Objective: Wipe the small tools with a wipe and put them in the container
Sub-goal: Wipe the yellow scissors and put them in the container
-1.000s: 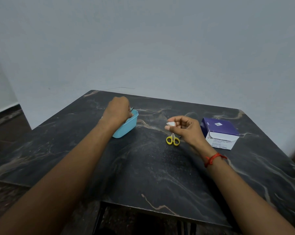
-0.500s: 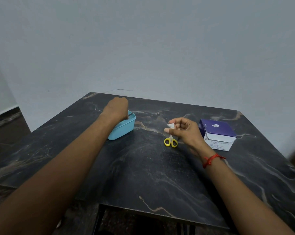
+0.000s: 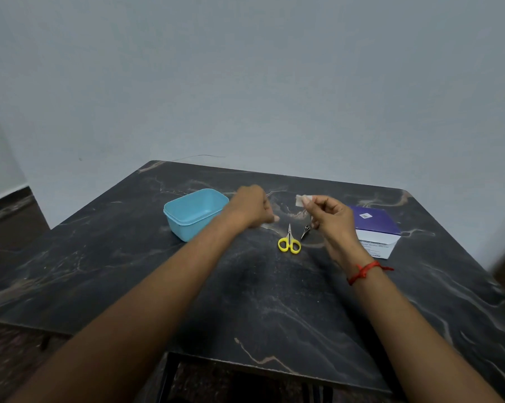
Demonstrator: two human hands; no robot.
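Note:
My right hand (image 3: 329, 219) pinches a small white wipe (image 3: 301, 199) between fingertips, raised above the table. My left hand (image 3: 252, 207) hovers just right of the light blue container (image 3: 196, 212), motion-blurred, its fingers curled with nothing visible in them. Small yellow-handled scissors (image 3: 289, 242) lie on the dark table between and slightly in front of both hands. A small dark metal tool (image 3: 305, 231) lies just right of the scissors, under my right hand. The part of the container's inside that shows is bare blue.
A purple and white box (image 3: 376, 231) stands to the right of my right hand. The dark marbled table (image 3: 260, 301) reaches a pale wall at the back. A red thread circles my right wrist (image 3: 364, 270).
My left hand left the container's rim and swung right toward the scissors. My right hand lifted the wipe a little, uncovering the small dark tool.

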